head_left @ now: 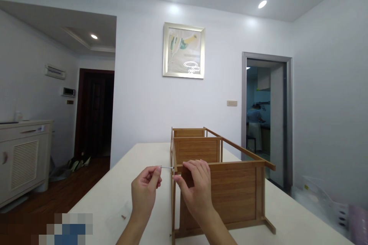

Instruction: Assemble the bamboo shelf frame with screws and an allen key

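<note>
My left hand [147, 187] pinches a thin silver hex key [166, 167] between thumb and fingers. Its far end meets the outer left side of a brown wooden shelf unit [221, 195], close to a corner joint. With thumb and fingers, my right hand [197, 187] grips that same corner from the other side of the joint. The shelf unit lies on its side on a cream table [146, 157], its slatted panels standing upright one behind another. Whether the hex key sits in a screw head is too small to tell.
On the table, left of my forearm, a small screw [123, 217] lies on a clear plastic bag [113, 220]. Plastic wrapping [319, 195] is heaped at the right. A cream cabinet [24, 157] stands at the left. Through the doorway, a person [254, 122] is in another room.
</note>
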A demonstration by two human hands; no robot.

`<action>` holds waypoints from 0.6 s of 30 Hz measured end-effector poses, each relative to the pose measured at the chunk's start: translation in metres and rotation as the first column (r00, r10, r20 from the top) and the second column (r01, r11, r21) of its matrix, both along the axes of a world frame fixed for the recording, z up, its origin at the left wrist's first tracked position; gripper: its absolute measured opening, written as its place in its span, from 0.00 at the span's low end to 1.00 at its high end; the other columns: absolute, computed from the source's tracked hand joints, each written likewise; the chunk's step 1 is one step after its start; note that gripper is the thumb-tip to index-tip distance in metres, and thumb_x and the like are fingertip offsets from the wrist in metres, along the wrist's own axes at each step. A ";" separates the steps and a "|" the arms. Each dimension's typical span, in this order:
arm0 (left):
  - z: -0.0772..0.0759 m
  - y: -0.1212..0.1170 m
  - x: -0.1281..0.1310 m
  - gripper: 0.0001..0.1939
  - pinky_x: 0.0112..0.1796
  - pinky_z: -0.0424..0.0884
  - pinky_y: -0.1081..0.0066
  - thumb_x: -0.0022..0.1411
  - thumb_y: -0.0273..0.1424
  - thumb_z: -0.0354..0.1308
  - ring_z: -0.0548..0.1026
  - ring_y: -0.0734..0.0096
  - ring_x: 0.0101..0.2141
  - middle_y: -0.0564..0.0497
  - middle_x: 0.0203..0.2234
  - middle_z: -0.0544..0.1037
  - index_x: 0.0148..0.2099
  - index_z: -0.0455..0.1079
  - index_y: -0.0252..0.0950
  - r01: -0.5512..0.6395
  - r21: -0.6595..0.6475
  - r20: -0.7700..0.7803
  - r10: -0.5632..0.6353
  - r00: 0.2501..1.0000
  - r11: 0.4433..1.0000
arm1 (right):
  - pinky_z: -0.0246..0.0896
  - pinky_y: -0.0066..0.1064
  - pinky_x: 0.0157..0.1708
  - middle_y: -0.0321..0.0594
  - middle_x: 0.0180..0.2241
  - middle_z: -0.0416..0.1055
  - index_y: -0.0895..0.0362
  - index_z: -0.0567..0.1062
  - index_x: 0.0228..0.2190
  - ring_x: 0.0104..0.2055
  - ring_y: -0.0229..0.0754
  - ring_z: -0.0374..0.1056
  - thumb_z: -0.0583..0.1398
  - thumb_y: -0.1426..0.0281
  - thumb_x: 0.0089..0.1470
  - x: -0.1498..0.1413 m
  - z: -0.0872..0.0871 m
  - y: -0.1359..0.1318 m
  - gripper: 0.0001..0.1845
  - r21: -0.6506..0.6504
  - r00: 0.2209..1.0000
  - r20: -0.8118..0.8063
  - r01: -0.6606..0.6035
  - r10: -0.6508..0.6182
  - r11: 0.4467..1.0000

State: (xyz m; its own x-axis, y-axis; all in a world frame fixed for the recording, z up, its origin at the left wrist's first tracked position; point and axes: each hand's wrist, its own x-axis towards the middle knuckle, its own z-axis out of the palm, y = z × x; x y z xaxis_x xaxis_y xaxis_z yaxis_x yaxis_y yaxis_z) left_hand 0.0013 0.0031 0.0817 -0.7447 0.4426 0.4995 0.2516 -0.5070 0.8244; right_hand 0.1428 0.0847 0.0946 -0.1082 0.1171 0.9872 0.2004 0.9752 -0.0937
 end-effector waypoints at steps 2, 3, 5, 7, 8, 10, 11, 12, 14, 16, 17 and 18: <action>0.000 -0.001 -0.001 0.16 0.23 0.65 0.75 0.50 0.44 0.68 0.67 0.74 0.21 0.54 0.17 0.72 0.32 0.77 0.36 -0.023 -0.007 -0.026 0.022 0.999 1.000 | 0.59 0.49 0.50 0.42 0.37 0.75 0.54 0.72 0.41 0.41 0.48 0.70 0.62 0.59 0.60 0.000 0.000 -0.001 0.13 0.001 1.000 -0.003 0.000 0.000 1.000; 0.000 -0.001 -0.002 0.16 0.23 0.64 0.75 0.50 0.44 0.68 0.67 0.74 0.21 0.54 0.17 0.72 0.31 0.77 0.36 -0.017 -0.016 -0.036 0.017 0.999 1.000 | 0.59 0.49 0.50 0.42 0.37 0.75 0.54 0.72 0.41 0.41 0.48 0.70 0.62 0.59 0.60 0.000 0.001 -0.001 0.13 0.002 1.000 -0.004 0.000 0.000 1.000; 0.001 -0.002 -0.003 0.16 0.22 0.63 0.75 0.51 0.44 0.67 0.65 0.75 0.19 0.55 0.15 0.70 0.28 0.75 0.36 0.023 -0.042 -0.040 -0.025 0.999 0.999 | 0.59 0.49 0.50 0.42 0.37 0.75 0.54 0.72 0.41 0.41 0.48 0.70 0.62 0.59 0.59 0.000 0.001 -0.001 0.13 0.004 1.000 -0.009 -0.001 0.001 1.000; 0.003 -0.003 -0.004 0.17 0.22 0.63 0.75 0.52 0.45 0.66 0.65 0.76 0.18 0.55 0.14 0.69 0.26 0.74 0.36 0.065 -0.065 -0.029 -0.067 0.997 0.996 | 0.59 0.49 0.50 0.41 0.37 0.75 0.54 0.73 0.41 0.41 0.48 0.70 0.63 0.60 0.59 0.000 0.001 -0.001 0.12 0.002 1.000 -0.010 -0.002 0.002 1.000; 0.004 -0.003 -0.004 0.17 0.22 0.63 0.75 0.53 0.45 0.66 0.65 0.75 0.19 0.54 0.15 0.70 0.26 0.74 0.36 0.069 -0.075 -0.032 -0.071 0.997 0.995 | 0.59 0.49 0.50 0.42 0.37 0.75 0.54 0.73 0.40 0.41 0.48 0.70 0.63 0.60 0.59 0.000 0.001 -0.001 0.12 0.000 1.000 -0.010 -0.004 0.004 1.000; 0.005 -0.003 -0.006 0.17 0.23 0.64 0.75 0.52 0.46 0.66 0.67 0.74 0.20 0.53 0.16 0.72 0.28 0.75 0.36 0.039 -0.089 -0.072 -0.046 0.996 0.995 | 0.59 0.49 0.50 0.42 0.37 0.75 0.54 0.72 0.41 0.41 0.48 0.70 0.63 0.60 0.59 0.000 0.000 0.000 0.13 -0.003 1.000 -0.005 -0.009 0.009 1.000; 0.004 -0.003 -0.007 0.17 0.24 0.65 0.75 0.52 0.46 0.66 0.68 0.73 0.21 0.52 0.17 0.73 0.28 0.76 0.37 0.015 -0.093 -0.102 -0.024 0.995 0.996 | 0.58 0.49 0.50 0.42 0.37 0.75 0.54 0.72 0.41 0.41 0.48 0.69 0.63 0.60 0.59 0.000 0.000 0.000 0.13 -0.005 1.000 -0.002 -0.013 0.013 1.000; 0.004 -0.003 -0.008 0.17 0.24 0.65 0.74 0.52 0.47 0.65 0.69 0.72 0.21 0.52 0.17 0.73 0.29 0.76 0.37 -0.012 -0.098 -0.131 -0.001 0.991 0.995 | 0.58 0.49 0.50 0.42 0.37 0.75 0.54 0.72 0.41 0.42 0.48 0.69 0.63 0.60 0.58 0.000 0.000 0.000 0.13 -0.008 1.000 -0.001 -0.016 0.016 1.000; 0.002 -0.003 -0.011 0.16 0.25 0.66 0.74 0.53 0.46 0.65 0.70 0.71 0.22 0.51 0.18 0.74 0.29 0.77 0.37 -0.070 -0.108 -0.173 0.051 0.984 0.992 | 0.58 0.49 0.50 0.42 0.38 0.74 0.54 0.72 0.41 0.42 0.48 0.69 0.64 0.60 0.58 0.000 -0.001 0.000 0.13 -0.016 1.000 0.003 -0.022 0.022 1.000; 0.000 -0.002 -0.013 0.15 0.28 0.67 0.73 0.54 0.45 0.65 0.72 0.70 0.24 0.50 0.20 0.76 0.31 0.79 0.38 -0.137 -0.093 -0.234 0.112 0.966 0.986 | 0.58 0.49 0.50 0.42 0.37 0.74 0.55 0.72 0.41 0.42 0.47 0.68 0.64 0.61 0.58 0.000 -0.001 0.000 0.13 -0.023 1.000 0.003 -0.029 0.029 0.999; 0.000 -0.002 -0.014 0.14 0.30 0.68 0.73 0.55 0.44 0.65 0.72 0.69 0.25 0.50 0.22 0.78 0.32 0.79 0.39 -0.172 -0.069 -0.282 0.146 0.948 0.983 | 0.57 0.49 0.51 0.41 0.38 0.74 0.55 0.72 0.41 0.42 0.47 0.68 0.64 0.61 0.59 0.000 -0.001 0.001 0.13 -0.024 1.000 0.004 -0.030 0.030 0.999; -0.001 -0.002 -0.015 0.13 0.32 0.69 0.72 0.56 0.43 0.64 0.73 0.69 0.27 0.49 0.24 0.78 0.34 0.80 0.39 -0.201 -0.039 -0.336 0.176 0.925 0.979 | 0.57 0.48 0.51 0.41 0.38 0.74 0.55 0.72 0.41 0.42 0.47 0.68 0.64 0.61 0.58 0.000 -0.001 0.001 0.13 -0.023 1.000 0.006 -0.029 0.030 0.999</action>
State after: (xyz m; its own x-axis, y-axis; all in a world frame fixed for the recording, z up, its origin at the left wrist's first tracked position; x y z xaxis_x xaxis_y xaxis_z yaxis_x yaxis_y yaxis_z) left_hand -0.0135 0.0014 0.0806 -0.6171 0.3533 0.7031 0.5999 -0.3670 0.7109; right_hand 0.1429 0.0856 0.0935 -0.1183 0.1363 0.9836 0.1722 0.9783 -0.1149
